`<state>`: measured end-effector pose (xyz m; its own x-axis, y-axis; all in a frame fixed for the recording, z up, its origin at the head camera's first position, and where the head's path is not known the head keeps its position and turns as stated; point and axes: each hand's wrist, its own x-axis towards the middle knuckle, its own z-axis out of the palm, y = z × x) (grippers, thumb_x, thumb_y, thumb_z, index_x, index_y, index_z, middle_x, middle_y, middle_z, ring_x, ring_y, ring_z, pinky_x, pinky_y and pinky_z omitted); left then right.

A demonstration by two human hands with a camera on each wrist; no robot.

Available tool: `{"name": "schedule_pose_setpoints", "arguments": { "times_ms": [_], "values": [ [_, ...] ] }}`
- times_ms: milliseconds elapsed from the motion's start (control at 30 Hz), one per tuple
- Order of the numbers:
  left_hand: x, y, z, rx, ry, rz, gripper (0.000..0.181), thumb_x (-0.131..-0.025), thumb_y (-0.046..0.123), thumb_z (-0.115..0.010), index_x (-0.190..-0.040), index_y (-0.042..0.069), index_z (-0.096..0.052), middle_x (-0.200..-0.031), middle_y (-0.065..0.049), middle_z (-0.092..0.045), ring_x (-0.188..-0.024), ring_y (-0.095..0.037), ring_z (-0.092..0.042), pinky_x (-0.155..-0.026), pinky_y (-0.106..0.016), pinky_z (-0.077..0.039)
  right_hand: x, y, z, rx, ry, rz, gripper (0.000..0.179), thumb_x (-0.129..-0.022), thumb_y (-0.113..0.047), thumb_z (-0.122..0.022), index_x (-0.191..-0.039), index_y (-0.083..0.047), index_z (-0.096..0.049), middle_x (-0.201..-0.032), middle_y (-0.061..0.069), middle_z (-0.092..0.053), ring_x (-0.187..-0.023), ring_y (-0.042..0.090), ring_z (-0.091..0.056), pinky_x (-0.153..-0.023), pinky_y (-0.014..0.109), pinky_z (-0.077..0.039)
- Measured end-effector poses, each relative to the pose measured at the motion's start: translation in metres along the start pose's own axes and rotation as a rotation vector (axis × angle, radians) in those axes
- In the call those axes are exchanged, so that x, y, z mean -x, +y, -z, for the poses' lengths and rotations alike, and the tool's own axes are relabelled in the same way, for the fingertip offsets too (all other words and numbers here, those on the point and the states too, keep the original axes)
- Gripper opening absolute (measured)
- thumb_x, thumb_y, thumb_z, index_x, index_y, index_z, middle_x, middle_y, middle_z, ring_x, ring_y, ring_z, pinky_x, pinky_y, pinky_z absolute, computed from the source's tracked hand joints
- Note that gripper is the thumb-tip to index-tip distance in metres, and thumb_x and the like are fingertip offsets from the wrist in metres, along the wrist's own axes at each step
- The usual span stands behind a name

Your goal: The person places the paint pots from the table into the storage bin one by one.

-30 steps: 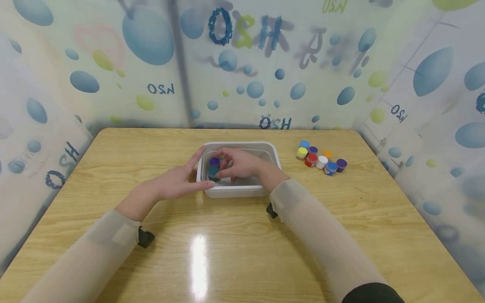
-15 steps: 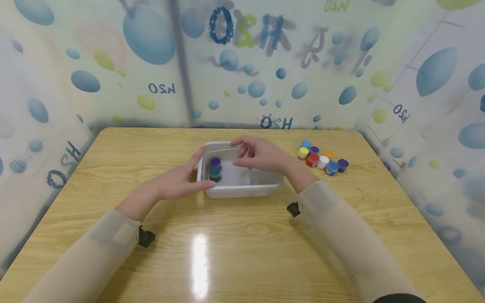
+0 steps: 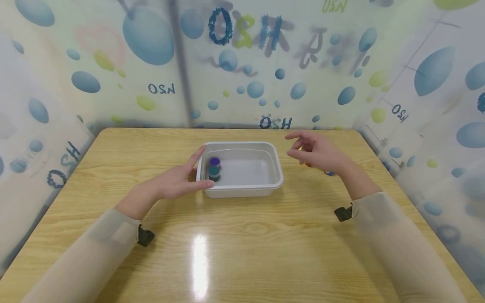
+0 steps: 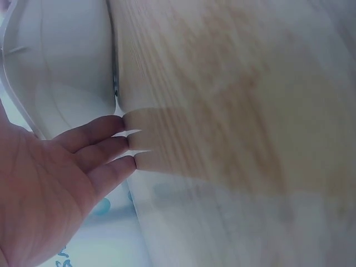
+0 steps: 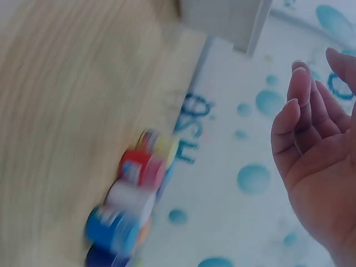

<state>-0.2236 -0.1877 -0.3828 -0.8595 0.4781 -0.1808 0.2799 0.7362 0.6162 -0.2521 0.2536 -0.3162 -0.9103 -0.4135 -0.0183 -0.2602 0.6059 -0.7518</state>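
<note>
A white plastic tub point(image 3: 242, 192) stands on the table. Inside its left end sit a purple-lidded paint pot point(image 3: 214, 162) and a dark green-lidded paint pot point(image 3: 214, 173), side by side. My left hand point(image 3: 172, 181) rests against the tub's left end, thumb at the near corner and index finger at the far corner. The other left fingers look fairly straight in the left wrist view. My right hand point(image 3: 320, 152), holding nothing, hovers over the paint pots right of the tub, its fingers loosely bent. It hides most of them in the head view.
In the right wrist view, a red paint pot point(image 5: 142, 168), a white one point(image 5: 130, 200), a blue one point(image 5: 111, 229) and a yellow one point(image 5: 158, 146) stand clustered on the wooden table point(image 3: 242, 235). A patterned curtain wall point(image 3: 242, 75) rises behind the table.
My right hand has withdrawn from inside the tub and moved right, over the cluster of paint pots. The two pots remain in the tub. My left hand has stayed at the tub's left end.
</note>
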Motion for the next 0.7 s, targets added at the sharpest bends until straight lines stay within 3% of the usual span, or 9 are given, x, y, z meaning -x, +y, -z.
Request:
{"name": "schedule_pose_setpoints", "arguments": {
  "times_ms": [200,400,700],
  "values": [
    [-0.002,-0.001,0.000,-0.009,0.000,-0.006,0.116,-0.101,0.072,-0.064,-0.175,0.037,0.019,-0.169,-0.023,-0.048,-0.151,-0.055,-0.050,-0.126,-0.073,-0.035,0.025,0.043,0.026,0.054,0.054,-0.090,0.047,-0.107,-0.032,-0.073,-0.149,-0.012,-0.063,-0.117,0.013,-0.073,-0.084,0.023,-0.071,-0.069,0.035,-0.059],
    [-0.002,-0.001,0.000,-0.005,-0.006,0.000,0.116,-0.101,0.073,-0.063,-0.175,0.037,0.020,-0.169,-0.024,-0.048,-0.152,-0.055,-0.049,-0.126,-0.073,-0.034,0.047,0.087,0.048,0.141,0.094,-0.184,0.048,-0.109,-0.038,-0.071,-0.148,-0.011,-0.064,-0.113,0.014,-0.074,-0.086,0.028,-0.073,-0.073,0.035,-0.060],
    [-0.003,-0.002,0.000,0.006,-0.006,0.022,0.118,-0.098,0.077,-0.064,-0.173,0.042,0.020,-0.171,-0.022,-0.046,-0.155,-0.052,-0.046,-0.128,-0.072,-0.033,0.062,0.128,0.068,0.179,0.101,-0.291,0.055,-0.110,-0.040,-0.068,-0.152,-0.006,-0.059,-0.110,0.011,-0.074,-0.085,0.025,-0.072,-0.073,0.034,-0.060]
  ]
}}
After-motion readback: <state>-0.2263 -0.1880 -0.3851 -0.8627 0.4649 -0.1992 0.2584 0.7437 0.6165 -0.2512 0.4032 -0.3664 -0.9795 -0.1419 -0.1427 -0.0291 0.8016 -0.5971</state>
